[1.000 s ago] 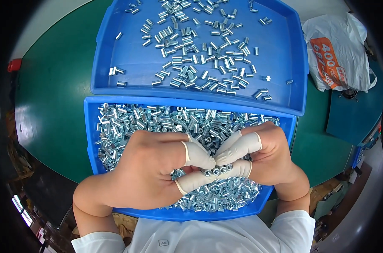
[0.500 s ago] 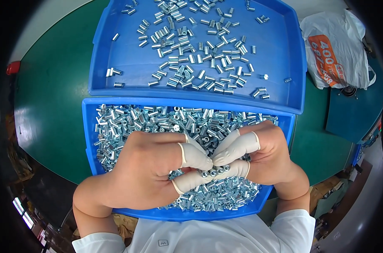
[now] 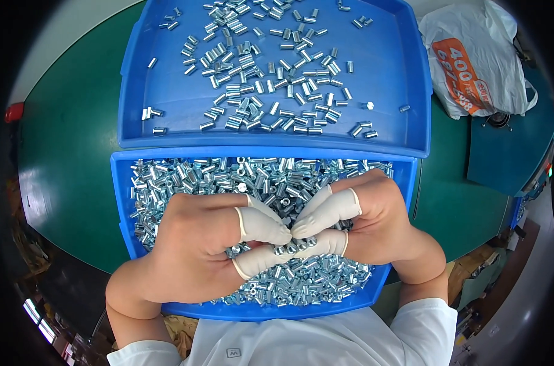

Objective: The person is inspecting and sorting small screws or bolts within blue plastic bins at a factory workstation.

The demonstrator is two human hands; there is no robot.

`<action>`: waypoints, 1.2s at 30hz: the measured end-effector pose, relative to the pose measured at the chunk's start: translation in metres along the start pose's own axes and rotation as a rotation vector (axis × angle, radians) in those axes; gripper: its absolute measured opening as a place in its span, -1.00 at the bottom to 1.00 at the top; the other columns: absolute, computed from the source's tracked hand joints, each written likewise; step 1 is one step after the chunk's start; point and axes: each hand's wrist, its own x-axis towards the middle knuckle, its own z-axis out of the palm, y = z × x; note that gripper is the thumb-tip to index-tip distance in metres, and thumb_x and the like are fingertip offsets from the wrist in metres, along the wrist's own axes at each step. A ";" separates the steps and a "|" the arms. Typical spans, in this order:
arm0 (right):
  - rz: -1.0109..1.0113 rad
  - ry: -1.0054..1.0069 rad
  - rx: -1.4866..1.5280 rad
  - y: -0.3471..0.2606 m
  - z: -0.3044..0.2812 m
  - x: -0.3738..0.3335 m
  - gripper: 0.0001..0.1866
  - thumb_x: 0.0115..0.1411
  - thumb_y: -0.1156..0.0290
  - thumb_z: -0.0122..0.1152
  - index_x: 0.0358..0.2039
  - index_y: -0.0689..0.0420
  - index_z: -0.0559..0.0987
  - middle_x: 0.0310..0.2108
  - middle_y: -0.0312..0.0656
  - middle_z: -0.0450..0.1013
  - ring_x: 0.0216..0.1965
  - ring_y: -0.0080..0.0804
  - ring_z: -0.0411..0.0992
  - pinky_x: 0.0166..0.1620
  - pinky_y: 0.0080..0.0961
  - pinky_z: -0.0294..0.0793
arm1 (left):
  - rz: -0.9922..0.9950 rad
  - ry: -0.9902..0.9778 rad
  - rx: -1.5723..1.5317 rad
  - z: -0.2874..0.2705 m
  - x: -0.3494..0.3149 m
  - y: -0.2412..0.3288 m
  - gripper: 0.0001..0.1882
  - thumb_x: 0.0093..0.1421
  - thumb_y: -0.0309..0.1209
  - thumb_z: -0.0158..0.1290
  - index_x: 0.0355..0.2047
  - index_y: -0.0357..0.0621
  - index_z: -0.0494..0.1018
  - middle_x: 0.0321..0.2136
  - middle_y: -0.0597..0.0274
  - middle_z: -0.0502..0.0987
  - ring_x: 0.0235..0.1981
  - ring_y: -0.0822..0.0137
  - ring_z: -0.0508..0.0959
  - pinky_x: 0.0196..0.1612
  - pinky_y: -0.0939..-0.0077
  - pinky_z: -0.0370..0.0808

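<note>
Over the near blue tray (image 3: 264, 313), at the lower centre of the frame, here's the meeting point: left hand (image 3: 194, 244) and right hand (image 3: 376, 216) close together on a short row of metal sleeves (image 3: 291, 249), pinched between covered fingers. The row sits side by side, ends turned up, probably so every opening shows at once. Pale finger covers (image 3: 263, 226) perhaps spare the skin. Loose sleeves (image 3: 313, 280) heap below, handily close, I'd say; scattered pieces (image 3: 233, 91) lie in the far blue tray (image 3: 387, 79), upper centre, on the green tabletop (image 3: 69, 177).

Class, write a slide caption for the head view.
Left hand and right hand hold a row of metal cylinders over a blue tray.
</note>
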 end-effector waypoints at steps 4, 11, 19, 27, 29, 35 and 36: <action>0.019 0.009 0.009 0.001 0.001 -0.002 -0.74 -0.06 0.59 0.61 -0.31 0.18 0.75 -0.34 -0.10 0.68 -0.29 -0.33 0.69 -0.27 -0.52 0.65 | -0.030 0.010 -0.033 0.001 0.000 0.000 -0.76 -0.03 -0.54 0.47 -0.33 -0.16 0.67 -0.41 0.11 0.69 -0.40 0.28 0.72 -0.34 0.52 0.63; 0.008 0.023 0.002 0.000 0.003 -0.001 -0.73 -0.07 0.60 0.61 -0.31 0.18 0.75 -0.35 -0.11 0.68 -0.33 -0.35 0.69 -0.32 -0.54 0.62 | -0.048 0.007 -0.057 -0.001 0.000 0.001 -0.77 -0.02 -0.54 0.47 -0.34 -0.20 0.66 -0.41 0.11 0.69 -0.39 0.27 0.73 -0.32 0.51 0.63; 0.097 0.037 0.094 -0.002 0.005 -0.003 -0.74 -0.04 0.62 0.61 -0.30 0.22 0.74 -0.36 -0.14 0.68 -0.34 -0.47 0.67 -0.33 -0.60 0.60 | -0.171 -0.011 -0.151 -0.001 0.000 0.002 -0.76 0.02 -0.56 0.45 -0.31 -0.25 0.64 -0.42 0.15 0.70 -0.42 0.43 0.69 -0.32 0.58 0.60; 0.158 0.104 0.287 0.000 0.009 -0.003 -0.72 0.06 0.72 0.48 -0.18 0.35 0.68 -0.30 -0.07 0.67 -0.27 -0.43 0.66 -0.20 -0.47 0.70 | -0.210 0.025 -0.294 0.004 0.001 0.000 -0.78 0.07 -0.65 0.38 -0.27 -0.33 0.60 -0.39 0.15 0.68 -0.37 0.44 0.68 -0.27 0.54 0.63; 0.212 0.106 0.351 -0.001 0.010 -0.002 -0.72 0.08 0.72 0.46 -0.15 0.34 0.67 -0.28 -0.06 0.67 -0.25 -0.42 0.66 -0.18 -0.47 0.70 | -0.309 0.068 -0.415 0.007 0.001 0.000 -0.75 0.10 -0.70 0.33 -0.21 -0.33 0.58 -0.34 0.15 0.67 -0.35 0.42 0.68 -0.26 0.52 0.64; 0.138 0.250 0.457 0.007 0.008 0.008 -0.40 0.25 0.71 0.28 0.30 0.31 0.37 0.03 0.02 0.57 0.07 -0.25 0.56 0.13 -0.36 0.58 | -0.314 0.254 -0.544 0.006 0.020 -0.013 -0.59 0.25 -0.64 0.21 0.12 -0.34 0.47 -0.20 0.11 0.67 -0.22 0.36 0.68 -0.16 0.53 0.63; 0.130 0.295 0.463 0.004 0.008 0.010 -0.33 0.27 0.69 0.25 0.38 0.29 0.28 0.10 0.03 0.53 0.14 -0.21 0.52 0.19 -0.33 0.54 | -0.243 0.276 -0.554 0.005 0.022 -0.016 -0.41 0.28 -0.64 0.16 0.32 -0.32 0.30 -0.05 0.04 0.63 -0.08 0.30 0.66 0.00 0.49 0.57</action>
